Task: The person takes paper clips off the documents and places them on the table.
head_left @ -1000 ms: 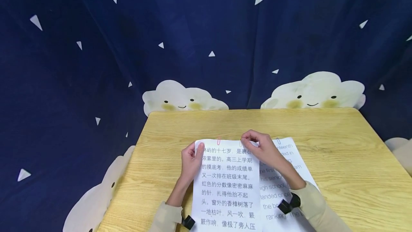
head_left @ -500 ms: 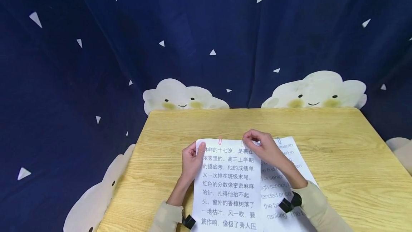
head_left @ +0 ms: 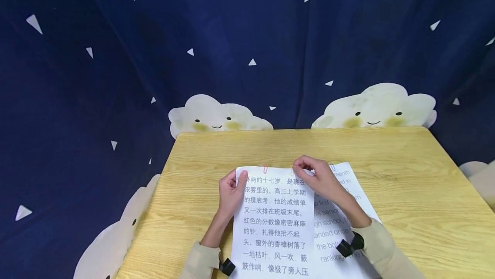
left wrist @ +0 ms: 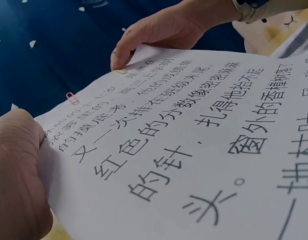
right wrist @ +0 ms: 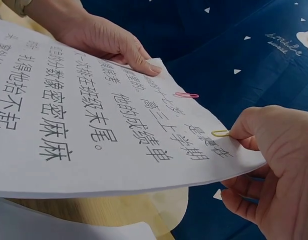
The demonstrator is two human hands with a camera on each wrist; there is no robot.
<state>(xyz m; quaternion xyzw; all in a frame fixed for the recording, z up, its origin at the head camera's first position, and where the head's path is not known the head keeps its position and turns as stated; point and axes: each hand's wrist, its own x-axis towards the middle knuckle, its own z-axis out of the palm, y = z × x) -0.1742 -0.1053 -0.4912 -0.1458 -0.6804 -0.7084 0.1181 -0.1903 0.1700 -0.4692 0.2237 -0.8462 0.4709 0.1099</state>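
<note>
A few white sheets printed with large Chinese text (head_left: 274, 219) are held up together, tilted above the table. My left hand (head_left: 231, 191) grips their upper left corner, thumb on the printed face. At the top edge near the right corner, my right hand (head_left: 318, 176) pinches a yellow paper clip (right wrist: 221, 133) with thumb and fingers; the clip's loop lies over the print. Between both hands, a pink paper clip (right wrist: 186, 95) sits on the same edge. In the right wrist view, the other right fingers curl below the paper.
English-printed paper (head_left: 338, 231) lies to the right, partly under the held sheets and the right forearm, with a blue paper clip (head_left: 333, 167) at its top. The wooden table (head_left: 417, 193) extends to a dark blue curtain (head_left: 239, 34) behind.
The held sheets and both hands have shifted slightly right, covering a little more of the English page. Both hands keep their hold. The head view has turned a little.
</note>
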